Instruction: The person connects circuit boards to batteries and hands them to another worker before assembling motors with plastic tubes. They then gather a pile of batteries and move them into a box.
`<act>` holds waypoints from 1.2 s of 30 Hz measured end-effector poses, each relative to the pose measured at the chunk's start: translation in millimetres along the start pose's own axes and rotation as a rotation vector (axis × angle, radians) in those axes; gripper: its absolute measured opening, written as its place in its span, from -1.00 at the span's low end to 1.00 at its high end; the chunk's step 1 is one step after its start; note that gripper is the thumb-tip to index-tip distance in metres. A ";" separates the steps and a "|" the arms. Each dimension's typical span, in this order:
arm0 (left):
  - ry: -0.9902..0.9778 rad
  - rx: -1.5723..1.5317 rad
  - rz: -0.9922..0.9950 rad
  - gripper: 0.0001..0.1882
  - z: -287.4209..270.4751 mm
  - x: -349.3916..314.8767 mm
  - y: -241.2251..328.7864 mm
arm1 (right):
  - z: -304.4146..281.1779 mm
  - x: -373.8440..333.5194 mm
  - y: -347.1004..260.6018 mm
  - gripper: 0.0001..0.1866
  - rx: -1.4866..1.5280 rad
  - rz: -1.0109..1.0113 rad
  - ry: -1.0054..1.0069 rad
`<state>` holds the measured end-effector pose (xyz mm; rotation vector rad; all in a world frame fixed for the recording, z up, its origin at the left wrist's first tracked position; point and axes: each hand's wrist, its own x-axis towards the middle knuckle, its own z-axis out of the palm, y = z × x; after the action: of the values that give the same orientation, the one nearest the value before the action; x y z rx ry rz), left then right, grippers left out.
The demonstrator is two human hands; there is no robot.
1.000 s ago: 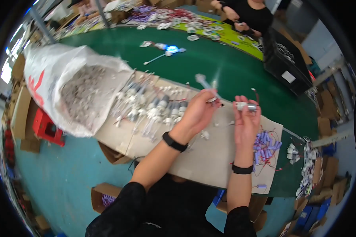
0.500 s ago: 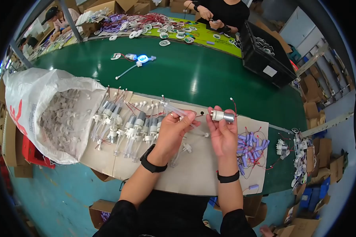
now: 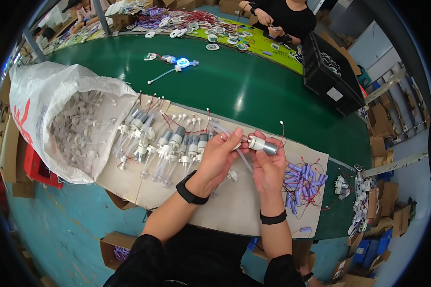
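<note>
Green tabletop (image 3: 282, 115) out past the left hand (image 3: 220, 153), which from here is pinching a clear tube (image 3: 245, 161); right hand (image 3: 269, 170) just beside it grips a silver-and-white motor (image 3: 264, 146). Looks like fitting-up, so next move wants careful lining up imo.

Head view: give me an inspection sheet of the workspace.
Surface: beige board, partly covered, on a green table.
Job's things: silver-and-white cylinder and clear tube piece, both held.
Clutter: similar cylinders in rows at left; purple cylinders piled right; open white sack far left.
Hands: left hand holds the clear tube piece; right hand holds the silver-and-white cylinder.
Cables: red wire rises from the silver-and-white cylinder; more lie among the purple cylinders.
Surroundings: co-worker beyond the green table; black crate far right; glowing blue part.
</note>
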<state>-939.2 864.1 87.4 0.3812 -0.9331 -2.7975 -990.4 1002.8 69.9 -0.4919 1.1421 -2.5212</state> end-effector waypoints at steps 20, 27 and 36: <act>-0.063 0.062 0.048 -0.79 0.0 -2.6 -9.6 | -3.2 -1.4 1.8 -0.58 -0.106 -0.085 0.004; -0.068 0.131 0.051 -0.81 -2.7 -0.9 -7.8 | 0.4 -2.2 0.2 -0.59 -0.252 -0.175 -0.004; -0.101 0.117 0.010 -0.81 1.2 -0.7 -7.4 | 2.5 -1.6 -7.8 -0.62 -0.261 -0.111 0.009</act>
<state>-939.4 870.7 84.0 0.2513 -1.1215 -2.7836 -989.0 1006.7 77.2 -0.6261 1.4955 -2.4787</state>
